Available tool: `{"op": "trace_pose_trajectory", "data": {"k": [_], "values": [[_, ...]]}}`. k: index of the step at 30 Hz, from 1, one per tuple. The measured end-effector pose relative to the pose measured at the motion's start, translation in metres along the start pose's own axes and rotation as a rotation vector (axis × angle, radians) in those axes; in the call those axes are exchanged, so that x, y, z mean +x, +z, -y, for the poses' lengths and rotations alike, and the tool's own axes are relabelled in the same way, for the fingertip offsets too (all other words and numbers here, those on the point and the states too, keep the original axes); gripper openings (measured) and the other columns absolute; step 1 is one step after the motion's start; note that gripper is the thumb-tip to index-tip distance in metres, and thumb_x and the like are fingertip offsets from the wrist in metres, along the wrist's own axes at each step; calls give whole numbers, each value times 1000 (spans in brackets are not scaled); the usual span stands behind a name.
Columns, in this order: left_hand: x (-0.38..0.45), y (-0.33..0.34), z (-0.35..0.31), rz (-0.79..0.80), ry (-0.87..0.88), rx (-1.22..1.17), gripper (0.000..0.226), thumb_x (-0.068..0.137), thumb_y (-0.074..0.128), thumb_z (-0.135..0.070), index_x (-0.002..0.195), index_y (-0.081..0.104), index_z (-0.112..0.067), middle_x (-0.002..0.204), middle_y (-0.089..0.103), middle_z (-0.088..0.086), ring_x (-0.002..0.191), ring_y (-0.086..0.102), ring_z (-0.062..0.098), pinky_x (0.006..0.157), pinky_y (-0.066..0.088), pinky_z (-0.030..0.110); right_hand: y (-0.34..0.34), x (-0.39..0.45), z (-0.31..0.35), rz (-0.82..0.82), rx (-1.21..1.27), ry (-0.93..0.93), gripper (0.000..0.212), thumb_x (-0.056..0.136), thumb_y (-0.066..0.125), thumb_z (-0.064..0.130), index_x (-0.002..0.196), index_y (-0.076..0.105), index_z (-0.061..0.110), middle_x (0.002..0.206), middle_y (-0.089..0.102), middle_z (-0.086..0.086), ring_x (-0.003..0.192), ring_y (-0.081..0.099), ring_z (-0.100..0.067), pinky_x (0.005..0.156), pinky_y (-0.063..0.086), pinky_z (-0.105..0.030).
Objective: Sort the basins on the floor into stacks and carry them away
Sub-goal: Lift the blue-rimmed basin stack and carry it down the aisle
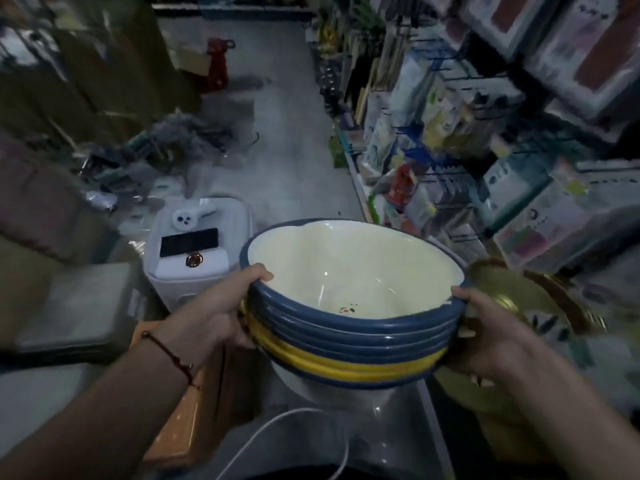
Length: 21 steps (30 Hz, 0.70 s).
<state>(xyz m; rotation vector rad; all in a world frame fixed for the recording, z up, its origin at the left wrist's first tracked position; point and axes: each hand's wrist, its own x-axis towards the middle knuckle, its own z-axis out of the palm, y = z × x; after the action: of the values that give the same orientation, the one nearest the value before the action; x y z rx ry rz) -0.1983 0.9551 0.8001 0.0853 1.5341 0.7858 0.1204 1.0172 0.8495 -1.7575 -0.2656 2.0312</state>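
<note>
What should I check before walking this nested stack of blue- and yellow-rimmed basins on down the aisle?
1. Left hand grips the stack of cream plastic basins with blue and yellow rims: ok.
2. Right hand grips the opposite rim: ok.
3. Basins nested evenly, rims level: ok.
4. Grey aisle floor ahead passable: cannot tell; blurred clutter lies at its left.
5. White lidded box clear of the stack: ok.
6. White cable clear of feet: cannot tell.
</note>
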Motion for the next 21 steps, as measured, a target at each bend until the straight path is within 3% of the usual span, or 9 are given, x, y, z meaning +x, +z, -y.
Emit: {"op": "trace_pose_trajectory", "data": {"k": [2, 6, 9, 15, 17, 19, 21], "values": [[17, 1, -32, -26, 14, -57, 96, 39, 82, -35, 128, 52, -15, 126, 56, 19, 113, 54, 42, 92, 43, 65, 25, 25, 44, 3, -35, -26, 40, 82, 67, 37, 100, 61, 1, 96, 66, -17, 90, 59, -34, 72, 47, -43], [70, 5, -99, -26, -1, -171, 71, 59, 79, -35, 122, 56, -13, 122, 60, 18, 110, 57, 40, 93, 45, 62, 80, 81, 120, 84, -128, 2, 38, 85, 64, 36, 102, 64, 2, 84, 69, -19, 87, 60, -33, 73, 47, -45], [117, 9, -156, -31, -19, -196, 59, 64, 78, -32, 116, 59, -12, 115, 64, 17, 106, 59, 37, 95, 46, 58, 121, 125, 174, -22, -160, 29, 33, 87, 60, 38, 77, 53, 8, 45, 54, -16, 65, 46, -30, 61, 39, -41], [178, 14, -273, -113, -62, -278, 28, 79, 71, -27, 93, 51, -12, 101, 56, 16, 93, 56, 34, 94, 48, 53, 187, 202, 269, -72, -151, 41, 28, 65, 74, 34, 79, 54, 19, 75, 45, -9, 78, 51, -28, 75, 46, -40], [195, 15, -311, -138, -67, -293, 26, 82, 69, -26, 87, 49, -11, 96, 55, 15, 87, 54, 32, 97, 47, 53, 208, 226, 301, -9, -200, 44, 49, 46, 83, 30, 86, 58, 19, 80, 47, -9, 89, 54, -27, 87, 46, -40], [217, 12, -344, -172, -64, -328, 26, 82, 70, -24, 87, 50, -10, 95, 55, 15, 86, 54, 33, 100, 44, 56, 240, 249, 335, 48, -207, 72, 68, 20, 88, 22, 80, 57, 17, 75, 45, -7, 77, 55, -25, 77, 48, -36], [240, 8, -375, -197, -67, -343, 25, 82, 69, -26, 90, 52, -9, 98, 57, 16, 89, 56, 33, 100, 44, 58, 274, 277, 370, 90, -245, 65, 43, 40, 84, 22, 70, 54, 13, 65, 48, -7, 59, 54, -25, 64, 46, -35]]}}
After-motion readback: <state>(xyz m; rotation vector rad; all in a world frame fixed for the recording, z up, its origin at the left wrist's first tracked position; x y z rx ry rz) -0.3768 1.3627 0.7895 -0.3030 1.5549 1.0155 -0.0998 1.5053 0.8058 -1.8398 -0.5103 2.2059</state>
